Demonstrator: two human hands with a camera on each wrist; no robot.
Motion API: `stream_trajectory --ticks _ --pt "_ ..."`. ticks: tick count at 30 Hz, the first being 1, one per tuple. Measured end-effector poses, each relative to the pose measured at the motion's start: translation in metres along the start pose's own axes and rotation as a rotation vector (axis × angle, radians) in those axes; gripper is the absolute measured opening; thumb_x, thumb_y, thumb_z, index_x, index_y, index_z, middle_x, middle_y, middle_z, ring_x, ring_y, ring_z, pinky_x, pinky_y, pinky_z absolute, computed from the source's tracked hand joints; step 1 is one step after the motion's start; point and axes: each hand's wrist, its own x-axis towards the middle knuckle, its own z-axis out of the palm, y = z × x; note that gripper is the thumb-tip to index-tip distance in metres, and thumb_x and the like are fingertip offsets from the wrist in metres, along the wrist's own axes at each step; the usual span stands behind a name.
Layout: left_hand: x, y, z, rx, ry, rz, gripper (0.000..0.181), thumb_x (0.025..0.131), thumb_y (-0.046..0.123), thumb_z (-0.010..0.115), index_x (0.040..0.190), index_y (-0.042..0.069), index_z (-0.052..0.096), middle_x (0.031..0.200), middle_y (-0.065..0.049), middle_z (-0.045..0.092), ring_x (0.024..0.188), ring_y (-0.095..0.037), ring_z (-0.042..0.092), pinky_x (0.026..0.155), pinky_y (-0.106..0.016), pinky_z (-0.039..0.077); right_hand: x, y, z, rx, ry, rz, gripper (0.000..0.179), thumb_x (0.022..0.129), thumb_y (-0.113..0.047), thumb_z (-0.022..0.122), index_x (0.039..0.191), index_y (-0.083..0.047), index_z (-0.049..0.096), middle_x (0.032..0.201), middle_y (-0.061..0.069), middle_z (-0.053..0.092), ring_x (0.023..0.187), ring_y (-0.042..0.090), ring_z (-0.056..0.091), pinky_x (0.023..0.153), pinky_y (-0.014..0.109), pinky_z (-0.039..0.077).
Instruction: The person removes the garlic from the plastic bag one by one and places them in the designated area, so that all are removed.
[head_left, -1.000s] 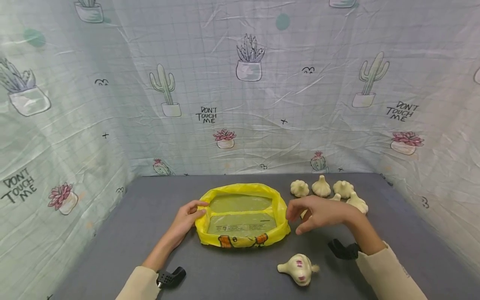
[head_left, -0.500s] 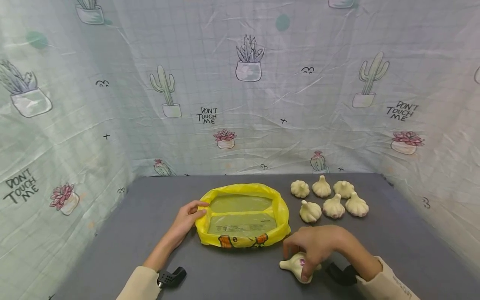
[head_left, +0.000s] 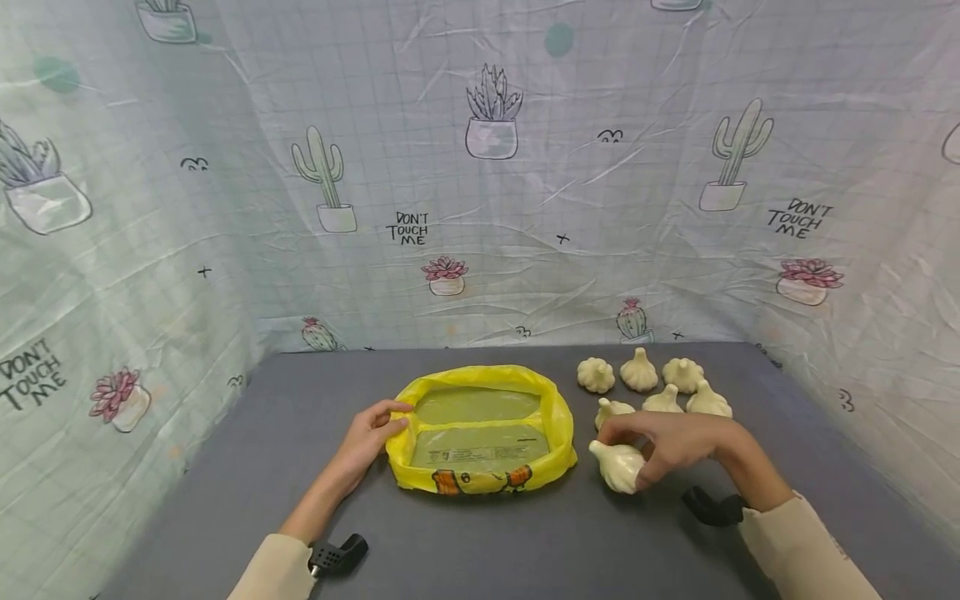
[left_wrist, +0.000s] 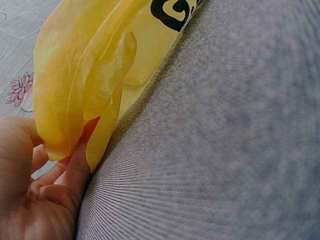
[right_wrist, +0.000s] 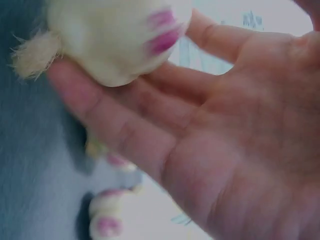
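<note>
A yellow plastic bag point(head_left: 558, 425) lies spread on the table with its mouth turned out into a rim. My left hand point(head_left: 367, 437) pinches the left side of that rim; in the left wrist view the thumb and fingers point(left_wrist: 75, 172) have the thin film between them. To the right of the bag, my right hand point(head_left: 678, 442) holds a garlic bulb point(head_left: 618, 467) above the table, its stem pointing left. In the right wrist view this bulb point(right_wrist: 110, 35) shows purple marks and a tuft of roots.
Several more garlic bulbs point(head_left: 639, 371) stand in two rows at the back right of the grey table point(head_left: 450, 542). A printed cloth point(head_left: 525, 208) hangs around the back and sides.
My right hand went down to the bulb at the front, took hold of it and lifted it up and back toward the bag's right side. The left hand stayed on the rim.
</note>
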Motion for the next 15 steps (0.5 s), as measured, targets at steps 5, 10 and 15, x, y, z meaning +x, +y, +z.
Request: stream_trajectory --ticks 5,10,15 --pt "-0.001 0.0 -0.001 0.001 -0.005 0.004 0.036 0.104 0.021 0.062 0.136 0.004 0.063 0.12 -0.018 0.069 0.094 -0.012 0.068 0.077 -0.027 0.058 -0.001 0.012 -0.007 0.051 0.006 -0.035 0.045 0.085 -0.005 0.076 0.125 -0.001 0.057 0.115 0.011 0.052 0.103 0.012 0.05 0.08 0.029 0.049" --pt "-0.002 0.001 -0.001 0.01 -0.009 0.007 0.035 0.105 0.02 0.062 0.135 0.003 0.064 0.122 -0.02 0.068 0.095 -0.013 0.067 0.078 -0.026 0.057 -0.002 0.017 -0.01 0.028 0.036 -0.017 0.047 0.087 -0.009 0.077 0.129 -0.001 0.058 0.118 0.01 0.056 0.102 0.012 0.053 0.081 0.03 0.049" --pt "-0.001 0.002 0.0 0.005 -0.009 0.002 0.035 0.105 0.02 0.061 0.136 0.003 0.063 0.127 -0.023 0.067 0.097 -0.015 0.066 0.079 -0.026 0.057 -0.004 0.018 -0.011 0.023 0.019 -0.002 0.05 0.086 -0.011 0.08 0.13 0.0 0.059 0.119 0.011 0.06 0.103 0.012 0.056 0.087 0.027 0.048"
